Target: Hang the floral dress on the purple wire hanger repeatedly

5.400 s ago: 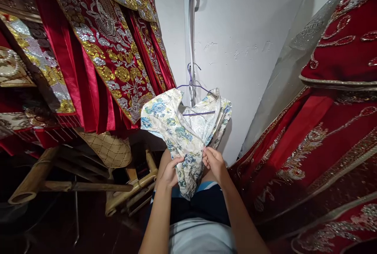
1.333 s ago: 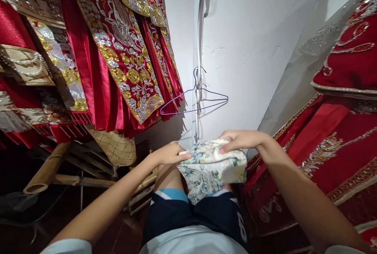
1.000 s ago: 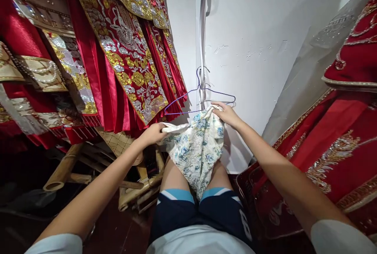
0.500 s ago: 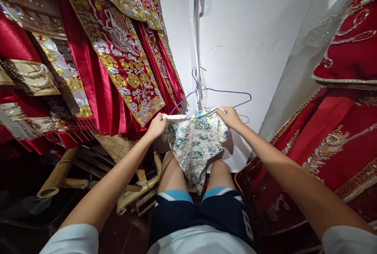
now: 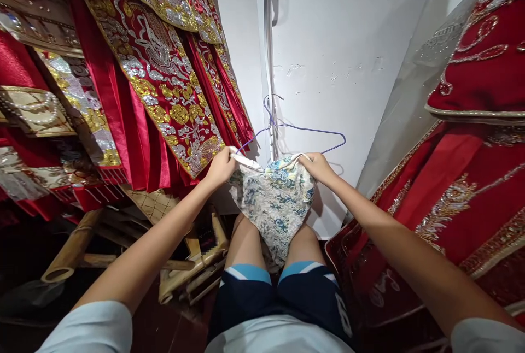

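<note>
A white garment with a blue and yellow floral print (image 5: 279, 211) hangs stretched between my two hands, above my knees. My left hand (image 5: 222, 168) is closed on its upper left edge, where a white band shows. At the upper right edge, my right hand (image 5: 316, 168) pinches the cloth. Just behind the garment's top is a purple wire hanger (image 5: 309, 128), its hook up against the wall; the garment covers the hanger's lower part. Whether the garment is on the hanger, I cannot tell.
Red costumes with gold and silver embroidery (image 5: 176, 96) hang at the left. More red beaded garments (image 5: 463, 178) and clear plastic stand at the right. A bamboo frame (image 5: 184, 274) is low on the left. White wall (image 5: 328, 30) rises ahead, with a narrow strip.
The garment's top edge has sagged from nearly straight into a V, and its left side is more folded in my left hand. The view has shifted slightly.
</note>
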`<state>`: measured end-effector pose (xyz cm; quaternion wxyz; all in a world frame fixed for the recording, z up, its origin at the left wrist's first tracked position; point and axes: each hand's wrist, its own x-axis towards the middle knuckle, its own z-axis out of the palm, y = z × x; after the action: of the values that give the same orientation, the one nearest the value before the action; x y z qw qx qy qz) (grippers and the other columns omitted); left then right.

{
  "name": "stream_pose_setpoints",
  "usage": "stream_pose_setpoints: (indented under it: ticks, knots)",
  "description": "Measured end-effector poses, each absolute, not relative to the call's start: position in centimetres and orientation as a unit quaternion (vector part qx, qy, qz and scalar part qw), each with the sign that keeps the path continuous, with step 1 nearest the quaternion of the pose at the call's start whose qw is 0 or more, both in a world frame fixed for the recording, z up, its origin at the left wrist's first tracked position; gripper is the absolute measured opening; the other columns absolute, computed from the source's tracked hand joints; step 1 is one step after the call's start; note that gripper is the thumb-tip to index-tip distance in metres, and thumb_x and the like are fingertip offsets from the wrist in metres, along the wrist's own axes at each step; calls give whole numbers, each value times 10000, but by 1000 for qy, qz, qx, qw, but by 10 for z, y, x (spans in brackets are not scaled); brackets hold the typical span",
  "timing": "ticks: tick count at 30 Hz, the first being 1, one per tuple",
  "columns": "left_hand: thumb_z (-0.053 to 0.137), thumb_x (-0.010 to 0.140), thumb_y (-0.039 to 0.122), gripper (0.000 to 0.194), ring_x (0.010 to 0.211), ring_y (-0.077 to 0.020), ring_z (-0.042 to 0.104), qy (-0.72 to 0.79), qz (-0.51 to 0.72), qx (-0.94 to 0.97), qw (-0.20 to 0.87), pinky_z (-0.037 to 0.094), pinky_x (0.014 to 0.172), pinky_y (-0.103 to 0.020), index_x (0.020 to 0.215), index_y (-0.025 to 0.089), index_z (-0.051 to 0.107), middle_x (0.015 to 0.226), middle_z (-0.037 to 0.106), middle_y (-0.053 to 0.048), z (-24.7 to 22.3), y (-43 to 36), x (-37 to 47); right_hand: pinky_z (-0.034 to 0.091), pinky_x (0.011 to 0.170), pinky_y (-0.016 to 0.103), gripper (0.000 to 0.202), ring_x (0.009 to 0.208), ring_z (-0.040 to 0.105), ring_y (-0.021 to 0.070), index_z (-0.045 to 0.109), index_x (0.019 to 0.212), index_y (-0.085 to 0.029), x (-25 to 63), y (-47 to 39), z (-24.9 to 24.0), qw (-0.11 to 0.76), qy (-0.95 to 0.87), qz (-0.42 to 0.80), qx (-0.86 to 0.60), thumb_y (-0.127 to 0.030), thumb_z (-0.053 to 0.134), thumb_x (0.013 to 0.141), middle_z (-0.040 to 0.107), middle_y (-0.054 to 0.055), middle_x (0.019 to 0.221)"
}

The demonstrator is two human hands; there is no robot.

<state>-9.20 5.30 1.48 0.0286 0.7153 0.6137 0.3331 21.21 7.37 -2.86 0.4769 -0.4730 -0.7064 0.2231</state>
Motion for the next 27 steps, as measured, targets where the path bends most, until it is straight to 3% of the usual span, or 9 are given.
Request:
stream_pose_setpoints:
  ticks: [4, 6, 7, 10, 18, 20, 23, 25, 27]
  knots:
    - [407, 789, 121, 384, 924, -230, 619, 501, 415, 760, 3, 450, 848, -324, 1146, 187, 533, 1083, 672, -89, 26, 61, -78, 305, 560, 252, 259, 570, 386, 134, 430, 585, -214, 207, 64, -29, 467, -721, 227, -459, -380, 465, 780, 398, -35, 564]
    - [396, 771, 103, 433, 938, -226, 622, 483, 423, 767, 4, 448, 864, -315, 1160, 176, 570, 1082, 687, -84, 29, 66, -78, 363, 633, 264, 183, 638, 476, 165, 593, 805, -205, 212, 61, -29, 485, -720, 188, -459, -362, 503, 781, 517, -22, 653]
    - [391, 766, 104, 426, 942, -228, 623, 479, 422, 769, 8, 446, 869, -313, 1129, 170, 604, 1063, 697, -83, 31, 68, -79, 384, 668, 276, 272, 670, 511, 183, 616, 991, -209, 217, 60, -29, 501, -711, 162, -465, -350, 529, 774, 556, -17, 697]
    - [387, 754, 122, 383, 933, -229, 625, 471, 423, 774, 38, 446, 861, -301, 1006, 159, 672, 1009, 716, -71, 33, 70, -84, 412, 697, 312, 654, 670, 541, 213, 434, 1367, -194, 239, 63, -30, 553, -655, 88, -507, -336, 584, 747, 576, -11, 736]
    - [395, 803, 200, 302, 831, -220, 605, 495, 435, 751, 43, 437, 767, -289, 876, 167, 687, 844, 696, -43, 34, 77, -82, 389, 622, 310, 841, 638, 536, 213, 350, 1472, -173, 265, 61, -18, 532, -635, -4, -560, -339, 638, 701, 600, 19, 798]
    - [400, 797, 199, 295, 819, -224, 605, 500, 438, 745, 47, 438, 765, -294, 848, 168, 690, 825, 691, -43, 36, 80, -83, 396, 627, 318, 753, 638, 535, 212, 490, 1405, -146, 268, 60, -11, 505, -650, 0, -568, -334, 640, 691, 597, 22, 753]
    - [427, 787, 195, 274, 890, -240, 607, 515, 445, 732, 33, 442, 838, -317, 822, 164, 696, 888, 690, -67, 42, 83, -90, 388, 609, 313, 414, 623, 525, 199, 731, 1023, -124, 279, 60, 5, 483, -677, 28, -554, -322, 634, 672, 577, 18, 646]
    - [477, 784, 206, 242, 981, -252, 593, 531, 465, 709, 11, 431, 906, -335, 860, 165, 703, 990, 678, -89, 47, 84, -95, 383, 586, 304, 226, 606, 527, 189, 731, 761, -137, 288, 62, 18, 477, -699, 100, -523, -331, 669, 664, 571, 19, 590]
    - [556, 771, 236, 205, 975, -253, 589, 564, 486, 667, 22, 437, 903, -346, 912, 162, 686, 1022, 665, -100, 52, 85, -97, 418, 588, 307, 216, 608, 563, 195, 700, 674, -143, 292, 63, 29, 481, -696, 245, -473, -357, 728, 664, 605, 32, 596]
